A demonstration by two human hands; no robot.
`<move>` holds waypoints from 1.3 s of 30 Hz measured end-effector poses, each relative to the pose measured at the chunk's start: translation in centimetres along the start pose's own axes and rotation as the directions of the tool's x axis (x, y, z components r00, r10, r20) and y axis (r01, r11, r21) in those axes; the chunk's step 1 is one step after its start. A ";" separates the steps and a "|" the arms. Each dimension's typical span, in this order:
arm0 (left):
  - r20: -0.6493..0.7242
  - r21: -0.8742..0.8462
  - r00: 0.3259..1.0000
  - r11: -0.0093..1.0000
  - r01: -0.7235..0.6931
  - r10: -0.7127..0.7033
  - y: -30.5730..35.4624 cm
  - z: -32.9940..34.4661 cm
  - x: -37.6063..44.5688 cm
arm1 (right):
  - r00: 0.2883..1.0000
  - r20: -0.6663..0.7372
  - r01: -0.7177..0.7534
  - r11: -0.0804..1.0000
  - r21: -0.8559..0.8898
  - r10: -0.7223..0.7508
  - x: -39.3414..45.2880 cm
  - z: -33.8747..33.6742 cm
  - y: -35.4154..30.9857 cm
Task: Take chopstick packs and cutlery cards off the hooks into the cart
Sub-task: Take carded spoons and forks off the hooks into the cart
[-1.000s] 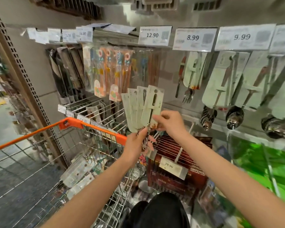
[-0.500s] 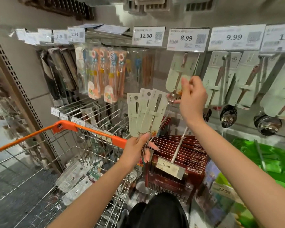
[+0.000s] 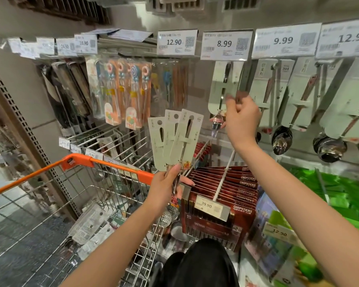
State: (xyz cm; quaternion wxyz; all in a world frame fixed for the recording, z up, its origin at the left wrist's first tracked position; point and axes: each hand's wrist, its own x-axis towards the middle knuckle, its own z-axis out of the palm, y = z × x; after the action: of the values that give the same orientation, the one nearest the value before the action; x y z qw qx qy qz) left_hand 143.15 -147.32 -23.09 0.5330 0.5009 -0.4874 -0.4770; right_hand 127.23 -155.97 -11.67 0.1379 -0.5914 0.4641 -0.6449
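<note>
My right hand [image 3: 241,119] pinches the hanging cutlery card [image 3: 223,88], its length running upward from my fingers; left hand [image 3: 166,183] grips three cards [image 3: 174,139].

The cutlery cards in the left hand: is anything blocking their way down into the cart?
Nothing visible does. The left hand holds the cutlery cards just above the cart rim, and the basket beside it is open on top.

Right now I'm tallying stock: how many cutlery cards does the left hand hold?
3, fanned upright in the left hand above the cart rim: left card, middle card, front card. More may hide behind.
</note>
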 end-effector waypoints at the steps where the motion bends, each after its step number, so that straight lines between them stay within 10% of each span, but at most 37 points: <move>1: -0.008 -0.021 1.000 1.000 -0.003 0.003 0.2 0.1 -0.1 | 0.999 0.014 -0.041 0.999 -0.002 0.041 0.4 -0.1 -0.1; 8: -0.040 -0.006 0.999 0.999 0.036 -0.036 0.2 -0.1 0.0 | 0.914 0.144 -0.352 0.919 -0.177 0.379 2.2 0.5 1.1; 14: -0.053 -0.007 0.997 0.998 0.061 -0.061 0.2 0.0 0.2 | 0.479 0.613 -0.457 0.775 -0.437 0.628 -4.3 1.1 3.6; 16: -0.053 -0.027 0.997 0.998 0.058 -0.059 0.1 0.0 0.2 | 0.443 0.682 -0.438 0.804 -0.402 0.582 -5.9 1.4 3.5; 30: -0.027 -0.075 0.999 0.997 -0.024 0.022 0.0 -0.2 0.1 | 0.783 0.568 -0.244 0.965 -0.094 0.253 -7.9 2.6 3.5; 39: -0.054 -0.115 0.998 0.993 -0.017 0.011 -0.5 -0.4 0.7 | 0.975 0.218 -0.064 0.993 0.099 0.041 -5.3 0.3 -0.6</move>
State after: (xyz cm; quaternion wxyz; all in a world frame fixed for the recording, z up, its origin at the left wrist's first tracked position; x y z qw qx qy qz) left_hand 143.56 -148.01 -23.57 0.5772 0.4783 -0.4483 -0.4870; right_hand 129.09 -151.87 -14.62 0.2355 -0.6373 0.4269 -0.5968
